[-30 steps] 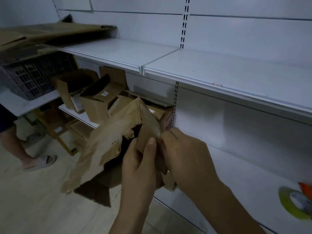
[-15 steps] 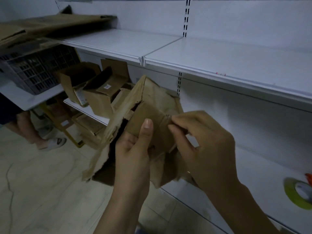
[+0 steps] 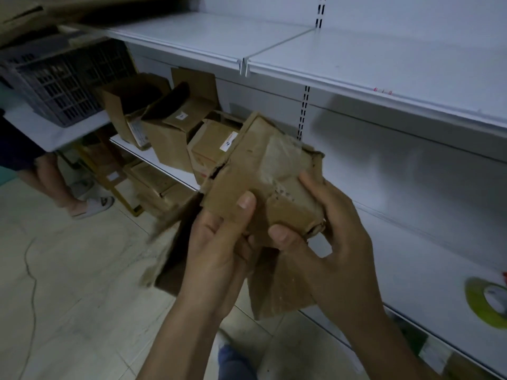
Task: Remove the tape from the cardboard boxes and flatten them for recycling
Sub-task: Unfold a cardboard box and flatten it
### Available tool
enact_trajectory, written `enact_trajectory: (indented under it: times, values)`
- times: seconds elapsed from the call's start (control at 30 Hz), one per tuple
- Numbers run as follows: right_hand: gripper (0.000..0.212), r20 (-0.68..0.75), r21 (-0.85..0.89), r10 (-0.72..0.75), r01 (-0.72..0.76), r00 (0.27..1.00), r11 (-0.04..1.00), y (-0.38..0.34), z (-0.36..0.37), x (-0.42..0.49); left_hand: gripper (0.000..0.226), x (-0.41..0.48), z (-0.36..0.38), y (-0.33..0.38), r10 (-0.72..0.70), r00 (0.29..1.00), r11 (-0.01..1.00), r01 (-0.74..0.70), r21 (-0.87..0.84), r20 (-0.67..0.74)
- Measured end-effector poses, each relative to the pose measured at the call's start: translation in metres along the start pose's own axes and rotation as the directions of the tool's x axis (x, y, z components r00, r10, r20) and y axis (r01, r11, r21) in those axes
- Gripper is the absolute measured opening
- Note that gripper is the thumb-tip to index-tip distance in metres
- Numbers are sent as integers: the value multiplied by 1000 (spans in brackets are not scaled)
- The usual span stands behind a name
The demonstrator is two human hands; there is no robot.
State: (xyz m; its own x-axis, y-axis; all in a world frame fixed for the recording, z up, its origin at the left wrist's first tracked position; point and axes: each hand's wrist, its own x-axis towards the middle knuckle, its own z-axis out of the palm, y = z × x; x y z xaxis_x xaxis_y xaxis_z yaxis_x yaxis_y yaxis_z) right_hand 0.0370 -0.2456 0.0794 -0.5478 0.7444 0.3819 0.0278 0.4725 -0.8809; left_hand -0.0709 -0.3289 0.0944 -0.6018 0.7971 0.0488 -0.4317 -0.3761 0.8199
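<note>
I hold a torn, crumpled brown cardboard box (image 3: 247,171) in front of me, at chest height, over the floor beside the shelves. A strip of clear tape (image 3: 277,163) shines across its upper face. My left hand (image 3: 216,242) grips its lower left part, thumb pressed on the top panel. My right hand (image 3: 326,234) wraps its right end, thumb under the lower edge and fingers over the far side. A loose flap hangs down blurred at the lower left.
Several open cardboard boxes (image 3: 170,127) stand on a low white shelf (image 3: 164,165) behind. A green tape roll (image 3: 488,300) lies on the shelf at far right. A dark plastic crate (image 3: 63,78) sits at upper left. Another person's legs (image 3: 55,182) stand on the tiled floor at left.
The box has been turned and raised, so its taped face now shows on top. My right hand moved from pinching at the top edge to wrapping the box's right end.
</note>
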Motion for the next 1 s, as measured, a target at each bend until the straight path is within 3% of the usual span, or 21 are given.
enact_trajectory:
  times: [0.13,0.23,0.33,0.43,0.5,0.57,0.67,0.73,0.8,0.87,0.93,1.0]
  values:
    - [52,-105,-228,-106,79,989,970,-4,2,0,29,-2,3,1,90,993,973,-71,221,-78]
    - [46,-89,-490,-366,280,926,826,-9,-1,3,45,-6,10,1,192,968,937,-132,323,-160]
    - [36,-60,-556,-490,379,870,740,-12,-6,7,46,-9,14,2,323,934,821,-196,536,-154]
    - [28,-52,-486,-484,402,873,776,-22,-10,8,62,-12,20,2,318,919,733,-81,675,-234]
    - [55,-17,-511,-480,405,877,758,-27,-8,10,57,-14,23,0,329,905,732,-63,679,-271]
    - [66,69,-539,-522,472,850,698,-29,-7,13,43,-16,25,-2,330,901,776,-88,625,-282]
    - [40,232,-719,-547,520,805,461,-29,-8,17,43,-20,24,-9,299,912,816,-91,571,-280]
    - [28,325,-733,-488,542,810,412,-25,-9,20,45,-22,25,-12,309,925,769,-106,630,-221]
    - [12,404,-729,-396,552,825,405,-17,-9,22,51,-23,24,-18,287,942,716,-88,693,-176]
    - [13,417,-740,-280,502,865,448,-12,-9,24,50,-25,20,-27,220,961,731,-49,680,-167]
    - [8,392,-702,-182,421,902,574,-10,-9,25,43,-27,15,-33,146,959,808,25,588,-242]
    - [16,271,-536,-123,256,955,805,-9,-13,22,43,-27,8,-33,39,948,928,82,363,-316]
